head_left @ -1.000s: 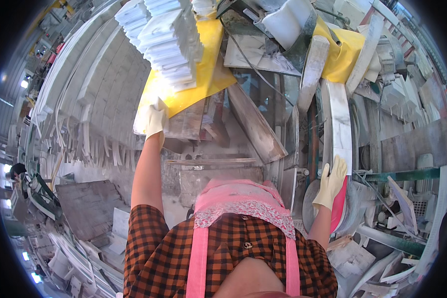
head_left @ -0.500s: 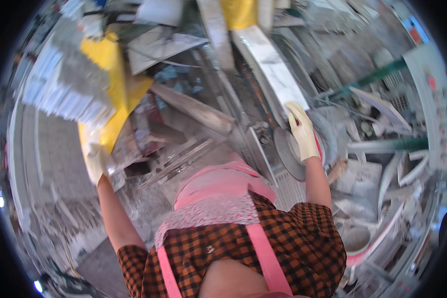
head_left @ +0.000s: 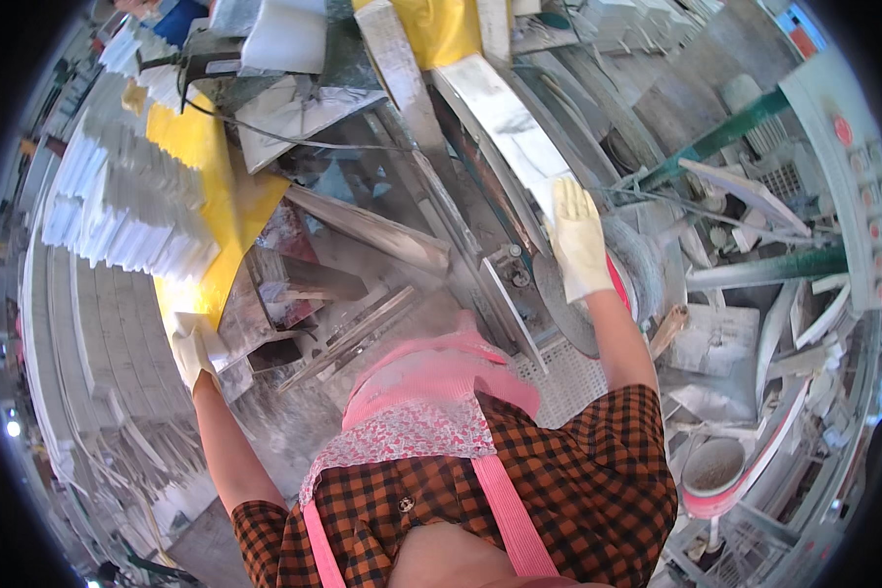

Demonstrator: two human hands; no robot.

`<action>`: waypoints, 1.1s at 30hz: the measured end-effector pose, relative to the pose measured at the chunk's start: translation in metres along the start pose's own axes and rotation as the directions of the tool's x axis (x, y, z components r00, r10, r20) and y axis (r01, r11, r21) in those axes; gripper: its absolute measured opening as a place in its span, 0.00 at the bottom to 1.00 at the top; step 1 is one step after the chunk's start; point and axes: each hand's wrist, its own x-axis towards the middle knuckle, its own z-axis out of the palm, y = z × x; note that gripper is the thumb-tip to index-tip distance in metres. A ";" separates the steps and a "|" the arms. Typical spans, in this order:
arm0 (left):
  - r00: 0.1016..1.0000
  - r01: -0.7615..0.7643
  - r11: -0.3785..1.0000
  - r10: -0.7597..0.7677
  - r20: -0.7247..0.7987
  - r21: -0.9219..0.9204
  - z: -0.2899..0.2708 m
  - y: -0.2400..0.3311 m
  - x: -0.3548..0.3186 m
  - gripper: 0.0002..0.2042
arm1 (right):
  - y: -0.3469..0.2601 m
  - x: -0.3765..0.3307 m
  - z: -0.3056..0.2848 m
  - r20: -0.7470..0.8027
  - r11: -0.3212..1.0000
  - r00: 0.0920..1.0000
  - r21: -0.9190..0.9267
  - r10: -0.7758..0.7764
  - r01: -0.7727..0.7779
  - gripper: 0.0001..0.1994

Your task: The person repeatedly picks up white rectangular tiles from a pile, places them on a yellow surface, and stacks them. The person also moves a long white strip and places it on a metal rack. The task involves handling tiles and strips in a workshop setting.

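Observation:
My right hand (head_left: 576, 240), in a cream rubber glove, lies flat with fingers stretched over the near end of a white, grey-veined stone strip (head_left: 508, 113). The strip rests on a long narrow track running away from me. Beside that hand, on the left and below, is a round grey disc (head_left: 562, 309). My left hand (head_left: 194, 355), also gloved, touches the lower end of a yellow sheet (head_left: 227, 230); how its fingers lie is not clear. Next to the sheet stands a stack of thin white strips (head_left: 132, 211).
Wooden boards (head_left: 367, 227) and offcuts lie between my arms. On the right are a green bar (head_left: 745, 137), a panel with buttons (head_left: 841, 157), a bucket (head_left: 712, 468) and broken slabs. A thin dark cable (head_left: 294, 143) crosses the far left.
My right hand has flattened, its fingers now straight on the stone strip instead of curled at its end. My left hand stays by the yellow sheet. The whole view has shifted slightly.

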 end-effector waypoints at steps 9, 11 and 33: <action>0.946 -0.323 0.863 0.308 0.103 0.389 -0.004 0.000 0.000 0.13 | -0.005 0.050 -0.007 -0.118 0.961 0.955 0.014 -0.273 0.276 0.25; 0.945 -0.324 0.885 0.321 0.065 0.335 -0.005 0.002 -0.004 0.13 | -0.017 0.054 -0.013 -0.143 0.954 0.952 0.086 -0.272 0.286 0.25; 1.000 -0.002 0.999 0.001 0.005 0.046 -0.026 0.038 -0.050 0.20 | -0.296 0.095 -0.070 0.257 -0.035 0.916 0.959 -0.309 -0.281 0.18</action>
